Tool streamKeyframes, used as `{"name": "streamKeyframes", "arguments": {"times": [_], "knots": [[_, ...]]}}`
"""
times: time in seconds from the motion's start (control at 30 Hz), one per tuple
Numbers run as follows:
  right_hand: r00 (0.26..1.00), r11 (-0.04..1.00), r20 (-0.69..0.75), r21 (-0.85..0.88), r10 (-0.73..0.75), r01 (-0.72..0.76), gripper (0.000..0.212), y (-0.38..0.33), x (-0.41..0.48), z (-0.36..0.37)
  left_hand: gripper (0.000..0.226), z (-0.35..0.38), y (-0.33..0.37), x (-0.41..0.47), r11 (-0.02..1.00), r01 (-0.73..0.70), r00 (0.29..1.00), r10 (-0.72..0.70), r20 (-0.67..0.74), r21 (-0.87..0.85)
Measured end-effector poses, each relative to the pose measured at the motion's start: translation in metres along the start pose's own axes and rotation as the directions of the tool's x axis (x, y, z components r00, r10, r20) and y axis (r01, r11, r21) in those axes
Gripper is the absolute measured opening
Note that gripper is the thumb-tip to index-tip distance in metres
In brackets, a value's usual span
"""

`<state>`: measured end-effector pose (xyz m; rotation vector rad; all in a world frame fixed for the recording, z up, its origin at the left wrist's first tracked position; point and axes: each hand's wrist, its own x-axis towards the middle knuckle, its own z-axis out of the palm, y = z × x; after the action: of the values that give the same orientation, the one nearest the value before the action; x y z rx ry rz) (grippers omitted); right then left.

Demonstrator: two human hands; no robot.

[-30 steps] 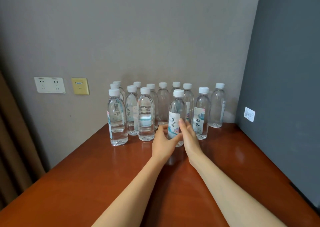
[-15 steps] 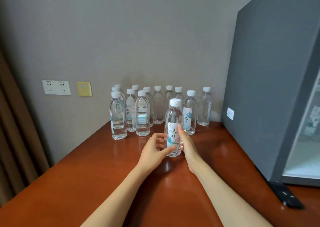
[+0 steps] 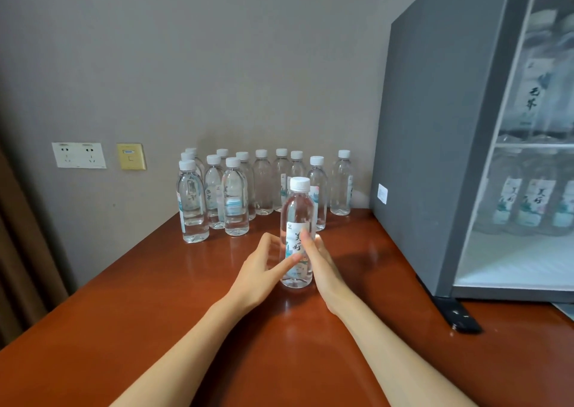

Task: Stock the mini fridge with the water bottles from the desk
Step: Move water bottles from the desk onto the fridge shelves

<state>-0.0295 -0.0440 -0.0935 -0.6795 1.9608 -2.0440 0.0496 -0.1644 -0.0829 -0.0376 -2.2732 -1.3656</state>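
A clear water bottle [image 3: 297, 217] with a white cap and a pale label stands upright on the red-brown desk [image 3: 217, 329], in front of the others. My left hand [image 3: 264, 267] holds its left side, thumb across the label. My right hand [image 3: 323, 263] curls around its right side. Several more capped bottles [image 3: 236, 195] stand in a cluster against the back wall. The grey mini fridge [image 3: 435, 145] stands on the desk at the right; its glass front [image 3: 534, 164] shows bottles on two shelves.
The desk's back edge meets a grey wall with a white double socket [image 3: 79, 155] and a yellow plate [image 3: 131, 157]. A brown curtain [image 3: 18, 251] hangs at the left. A black foot or hinge piece [image 3: 459, 316] sticks out under the fridge.
Both hands have drawn the front bottle toward me, away from the cluster. The view has swung right, bringing the fridge's glass front into sight.
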Motion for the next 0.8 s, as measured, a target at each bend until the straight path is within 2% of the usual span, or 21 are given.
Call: {"name": "streamKeyframes", "arguments": {"times": [0.27,0.4,0.53,0.7,0.8], "knots": [[0.995,0.999,-0.095,0.033,0.014,-0.011,0.073,0.008,0.011,0.002,0.049,0.011,0.006,0.001,0.998,0.027,0.997,-0.024,-0.070,0.051],[0.995,0.999,-0.092,-0.019,-0.030,0.029,0.072,0.013,0.010,0.007,0.048,0.012,0.007,0.001,0.997,0.052,0.994,-0.045,-0.100,0.065],[0.996,0.998,-0.068,-0.025,-0.051,0.049,0.076,0.011,0.007,0.008,0.044,0.008,0.007,-0.001,0.996,0.031,0.996,-0.024,-0.086,0.087],[0.998,0.999,-0.041,0.017,-0.039,0.040,0.076,0.002,-0.004,0.002,0.033,0.007,0.008,-0.005,0.978,-0.045,0.998,0.052,-0.028,0.205],[0.998,0.999,-0.043,0.019,-0.050,0.050,0.084,0.000,-0.007,0.003,0.030,0.007,0.009,-0.005,0.981,-0.045,0.999,0.050,-0.021,0.188]]}}
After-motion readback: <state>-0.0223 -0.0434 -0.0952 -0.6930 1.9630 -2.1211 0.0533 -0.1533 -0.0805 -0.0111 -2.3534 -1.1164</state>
